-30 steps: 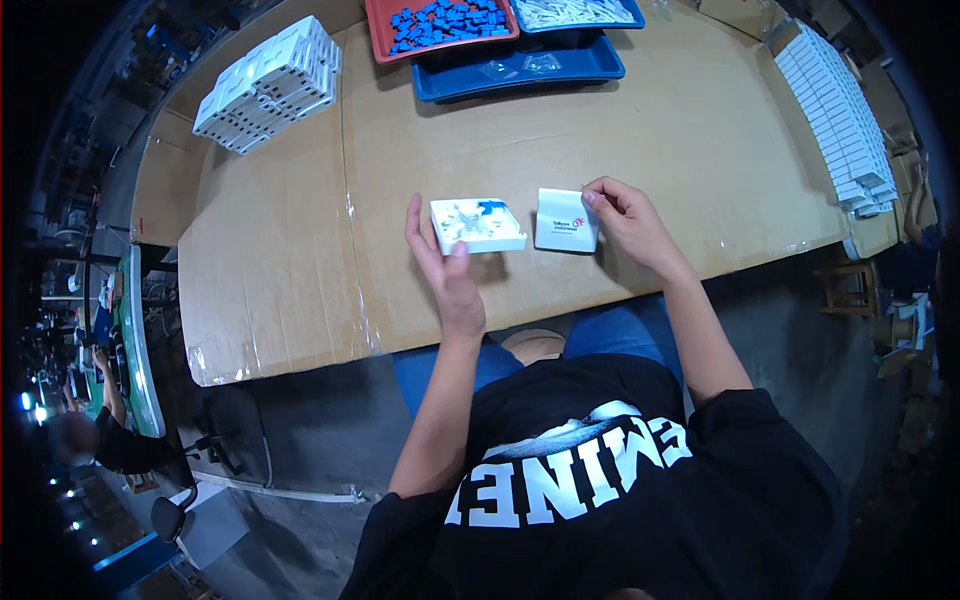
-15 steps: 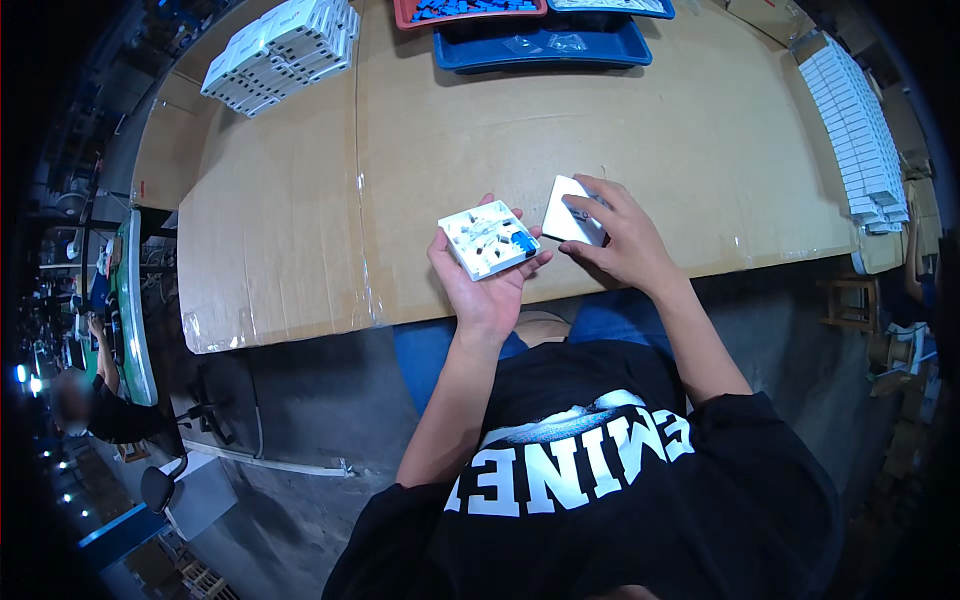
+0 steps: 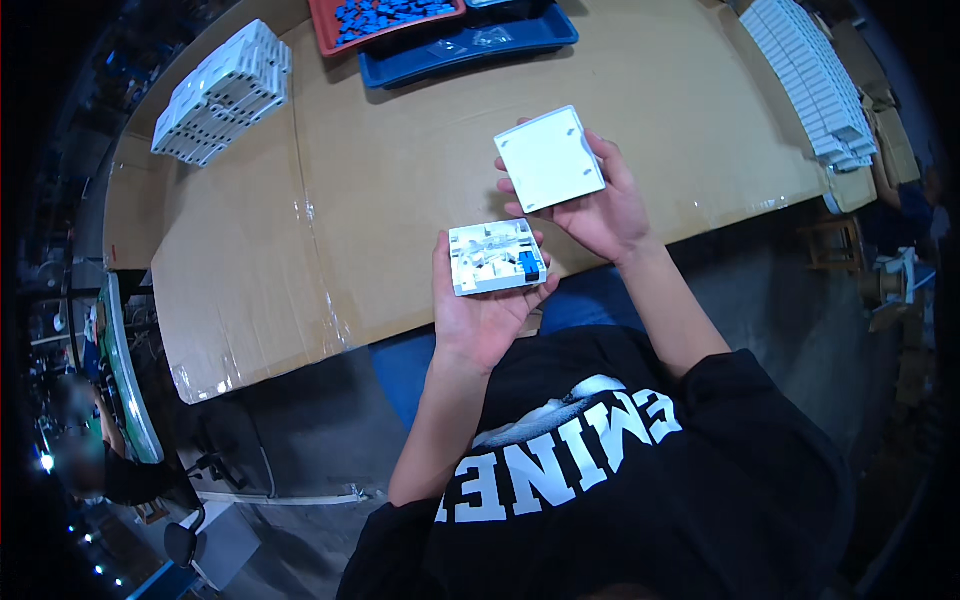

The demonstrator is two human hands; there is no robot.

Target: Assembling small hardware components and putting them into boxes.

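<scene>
Left grip [image 3: 482, 322]: white box [image 3: 488, 262] | right grip [image 3: 612, 220]: cover [image 3: 550, 160] | white-lettered black shirt [image 3: 660, 500]

Smooth plastic cover [image 3: 549, 158], cardboard tabletop [image 3: 400, 160]

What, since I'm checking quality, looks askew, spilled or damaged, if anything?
Nothing stands out. The left hand holds the open box, the right hand the cover, no damage showing; the blue pieces lie in the red tray. Inner details are too small to check.
</scene>
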